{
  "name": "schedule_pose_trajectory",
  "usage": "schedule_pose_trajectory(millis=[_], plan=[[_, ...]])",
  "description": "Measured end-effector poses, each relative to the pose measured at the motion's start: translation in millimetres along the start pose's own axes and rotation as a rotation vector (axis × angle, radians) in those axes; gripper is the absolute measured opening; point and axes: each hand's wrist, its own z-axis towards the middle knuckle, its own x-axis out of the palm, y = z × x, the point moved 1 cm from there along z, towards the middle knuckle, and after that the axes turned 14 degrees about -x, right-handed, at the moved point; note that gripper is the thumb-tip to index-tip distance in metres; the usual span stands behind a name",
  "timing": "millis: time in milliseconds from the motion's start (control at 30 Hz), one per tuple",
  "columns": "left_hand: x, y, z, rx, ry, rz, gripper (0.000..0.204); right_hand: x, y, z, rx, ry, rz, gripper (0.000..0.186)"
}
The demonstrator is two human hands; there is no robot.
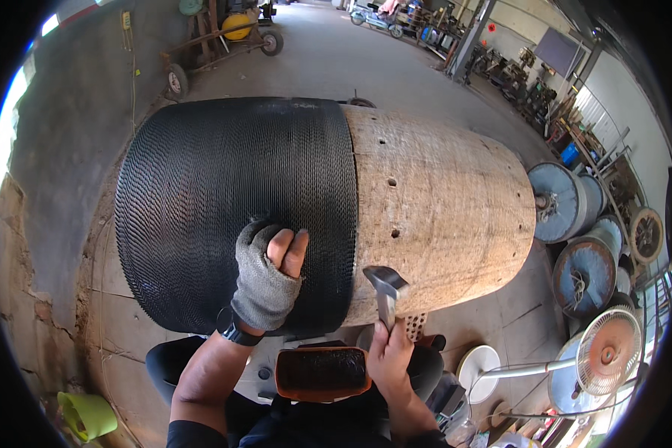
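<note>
A large wooden roller (pixel 448 209) lies across in front of me, with several dark holes in its bare right part. Rows of black, toothed covering (pixel 224 164) wrap its left part and end in a jagged edge near the middle. My left hand (pixel 267 272), in a grey glove with some fingertips bare, rests against the covering with its fingers curled; whatever they pinch is hidden. Low beside the bare wood, my right hand (pixel 390 355) grips a hammer (pixel 386 287) by its handle, head up, close to the covering's edge.
Below the roller, between my legs, is an orange-rimmed tub (pixel 322 373) with dark contents. A pedestal fan (pixel 608 351) and several metal reels (pixel 584 276) stand at the right. A green bucket (pixel 87 416) sits lower left; a wheeled cart (pixel 220 45) is beyond the roller.
</note>
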Motion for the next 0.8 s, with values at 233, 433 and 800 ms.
schedule_pose_trajectory(millis=[233,433,800], plan=[[7,4,-1,-0.035,0.035,0.103,0.044,-22,4,-4,-0.078,-0.136,0.048,0.033],[-1,-24,7,-0.040,0.047,0.120,0.050,-14,-7,-50,0.039,-0.024,0.109,0.022],[0,-93,-62,-0.139,0.283,-0.343,0.067,-4,-25,-79,0.160,0.026,0.187,0.021]])
